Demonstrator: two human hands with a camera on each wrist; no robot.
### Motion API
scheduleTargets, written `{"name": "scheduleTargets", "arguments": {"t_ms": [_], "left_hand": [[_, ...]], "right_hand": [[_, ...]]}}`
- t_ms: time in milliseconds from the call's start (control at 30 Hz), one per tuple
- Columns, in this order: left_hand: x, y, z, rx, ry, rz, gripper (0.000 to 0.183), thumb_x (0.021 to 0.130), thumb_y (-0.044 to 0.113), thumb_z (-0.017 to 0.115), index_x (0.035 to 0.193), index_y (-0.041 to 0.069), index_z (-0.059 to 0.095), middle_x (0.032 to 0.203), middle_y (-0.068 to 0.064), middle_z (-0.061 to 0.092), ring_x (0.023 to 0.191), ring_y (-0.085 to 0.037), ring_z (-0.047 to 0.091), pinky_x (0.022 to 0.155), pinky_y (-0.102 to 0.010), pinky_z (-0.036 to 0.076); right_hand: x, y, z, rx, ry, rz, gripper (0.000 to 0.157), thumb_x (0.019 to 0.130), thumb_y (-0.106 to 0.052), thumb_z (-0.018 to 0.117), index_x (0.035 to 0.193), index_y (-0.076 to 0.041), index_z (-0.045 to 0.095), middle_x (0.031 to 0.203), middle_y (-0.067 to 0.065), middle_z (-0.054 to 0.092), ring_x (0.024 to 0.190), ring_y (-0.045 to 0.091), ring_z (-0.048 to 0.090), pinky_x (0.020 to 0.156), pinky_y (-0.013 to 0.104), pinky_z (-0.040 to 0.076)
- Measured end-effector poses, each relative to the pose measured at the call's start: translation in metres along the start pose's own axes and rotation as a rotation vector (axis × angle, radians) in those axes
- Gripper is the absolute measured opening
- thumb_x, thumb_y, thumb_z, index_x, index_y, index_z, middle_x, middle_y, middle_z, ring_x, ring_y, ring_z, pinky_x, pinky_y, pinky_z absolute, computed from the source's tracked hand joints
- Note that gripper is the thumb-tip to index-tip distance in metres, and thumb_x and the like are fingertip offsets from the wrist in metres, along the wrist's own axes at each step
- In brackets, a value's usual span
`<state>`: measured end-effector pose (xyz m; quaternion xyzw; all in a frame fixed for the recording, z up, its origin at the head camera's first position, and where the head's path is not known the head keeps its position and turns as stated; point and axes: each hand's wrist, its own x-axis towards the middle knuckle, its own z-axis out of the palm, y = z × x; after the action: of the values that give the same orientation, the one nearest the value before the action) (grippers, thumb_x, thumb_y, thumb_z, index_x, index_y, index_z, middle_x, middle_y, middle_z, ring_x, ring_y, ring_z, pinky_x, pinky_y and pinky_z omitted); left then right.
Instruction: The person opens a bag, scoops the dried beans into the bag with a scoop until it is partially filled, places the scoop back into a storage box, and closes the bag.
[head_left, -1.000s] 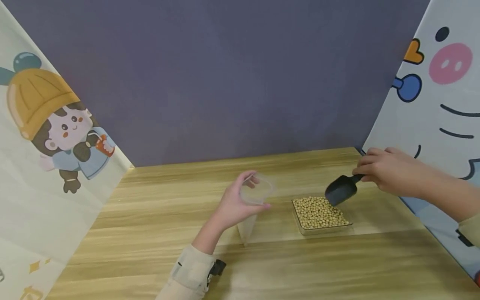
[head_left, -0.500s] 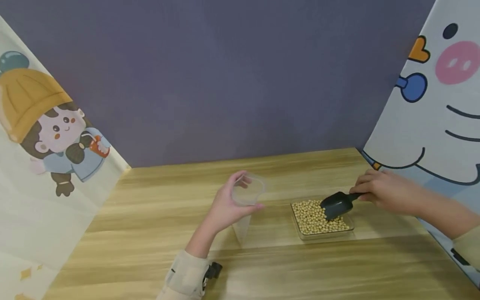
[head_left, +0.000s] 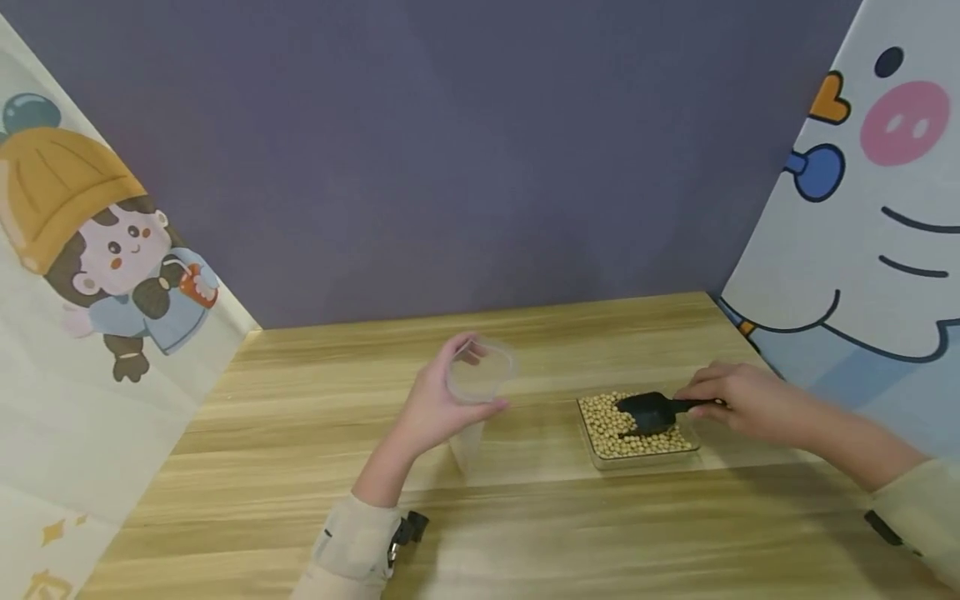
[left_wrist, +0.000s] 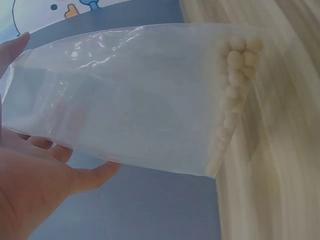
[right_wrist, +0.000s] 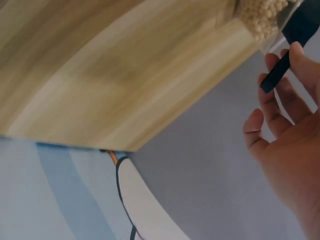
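Note:
My left hand grips a clear plastic bag near its mouth, which is spread wide between thumb and fingers. In the left wrist view, pale soybeans fill the bottom end of the bag. My right hand pinches the handle of a black scoop between thumb and fingers. The scoop's blade is pushed into the soybeans in a clear shallow tray on the table. In the right wrist view the scoop handle runs between thumb and fingers.
The wood-grain table meets a dark grey-blue panel at the back. Printed cartoon panels stand at the left and right. The tray stands right of the bag, with bare table between them.
My right hand has lowered the scoop from above the tray into the soybeans and levelled it leftwards. The left hand with the bag has shifted slightly left in view.

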<state>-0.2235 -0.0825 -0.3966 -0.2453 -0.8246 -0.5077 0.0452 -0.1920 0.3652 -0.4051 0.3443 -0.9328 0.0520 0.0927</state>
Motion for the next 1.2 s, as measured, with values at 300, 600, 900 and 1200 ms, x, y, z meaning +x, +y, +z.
{"name": "scheduleTargets", "arguments": {"t_ms": [300, 600, 900, 1200], "left_hand": [[0.001, 0.005, -0.015, 0.029, 0.008, 0.008, 0.097, 0.078, 0.027, 0.096, 0.158, 0.014, 0.043, 0.143, -0.006, 0.063, 0.137, -0.029, 0.056, 0.124, -0.061, 0.038], [0.001, 0.015, -0.022, 0.01, 0.013, 0.005, 0.099, 0.077, 0.028, 0.096, 0.159, 0.014, 0.043, 0.143, -0.006, 0.063, 0.138, -0.031, 0.056, 0.124, -0.059, 0.038], [0.0, 0.015, -0.02, 0.018, -0.007, 0.007, 0.099, 0.077, 0.028, 0.096, 0.159, 0.014, 0.043, 0.142, -0.005, 0.063, 0.136, -0.027, 0.057, 0.124, -0.06, 0.038], [0.001, 0.012, -0.024, 0.02, -0.002, -0.003, 0.098, 0.079, 0.027, 0.095, 0.16, 0.015, 0.042, 0.143, -0.01, 0.063, 0.136, -0.03, 0.057, 0.126, -0.061, 0.035]], "right_hand": [[0.009, -0.009, 0.002, 0.102, -0.048, 0.012, 0.031, 0.091, -0.017, 0.082, 0.122, -0.016, 0.08, 0.108, -0.009, 0.07, 0.084, -0.002, 0.061, 0.062, 0.022, 0.05], [0.016, -0.017, 0.001, 0.116, -0.125, 0.057, 0.031, 0.096, -0.022, 0.079, 0.126, -0.017, 0.078, 0.112, -0.009, 0.07, 0.09, 0.004, 0.066, 0.068, 0.025, 0.055], [0.011, -0.014, 0.009, 0.172, -0.103, 0.076, 0.031, 0.095, -0.021, 0.079, 0.126, -0.014, 0.078, 0.111, -0.009, 0.069, 0.086, -0.004, 0.06, 0.065, 0.023, 0.051], [0.014, -0.013, 0.01, 0.185, -0.123, 0.095, 0.029, 0.097, -0.022, 0.077, 0.126, -0.015, 0.077, 0.114, -0.007, 0.069, 0.088, -0.001, 0.062, 0.067, 0.025, 0.053]]}}
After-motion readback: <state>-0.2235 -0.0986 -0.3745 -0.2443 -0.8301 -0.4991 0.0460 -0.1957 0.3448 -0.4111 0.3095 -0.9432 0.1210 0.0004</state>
